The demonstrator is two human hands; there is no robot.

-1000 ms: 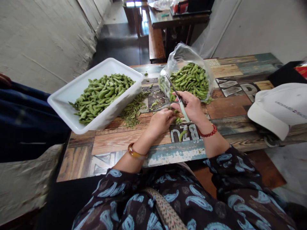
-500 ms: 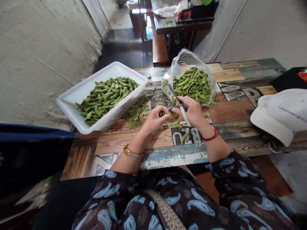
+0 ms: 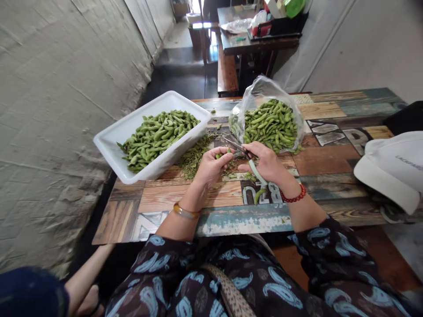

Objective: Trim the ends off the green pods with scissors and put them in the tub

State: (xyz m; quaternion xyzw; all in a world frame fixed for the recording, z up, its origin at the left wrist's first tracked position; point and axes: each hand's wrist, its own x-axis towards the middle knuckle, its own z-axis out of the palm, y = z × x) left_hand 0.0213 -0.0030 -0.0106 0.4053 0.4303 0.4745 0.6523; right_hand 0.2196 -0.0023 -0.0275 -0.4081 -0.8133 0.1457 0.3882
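Observation:
My left hand [image 3: 213, 166] is closed on a green pod [image 3: 218, 156], fingertips pinched together over the table's middle. In my right hand [image 3: 267, 162] are scissors [image 3: 254, 169] with pale green handles, their blades pointing left toward the pinched pod. A white tub [image 3: 114, 152] of green pods stands to the left. Behind my right hand lies a clear plastic bag [image 3: 253, 90] full of pods [image 3: 274, 123]. Trimmed bits [image 3: 194, 156] are heaped between the tub and my left hand. A single loose pod [image 3: 259, 196] rests below the scissors.
A white cap [image 3: 393, 167] sits on the table's right end. At the lower left a person's arm [image 3: 89, 268] and dark blue clothing show. Farther back stand a second table [image 3: 228, 42] and a wooden bench [image 3: 227, 72]. A rough wall [image 3: 66, 88] runs along the left.
The view has shifted slightly. The scissors have turned from pointing up and away to pointing left, closer to my left hand. At the lower left, a person's bare arm has come into view.

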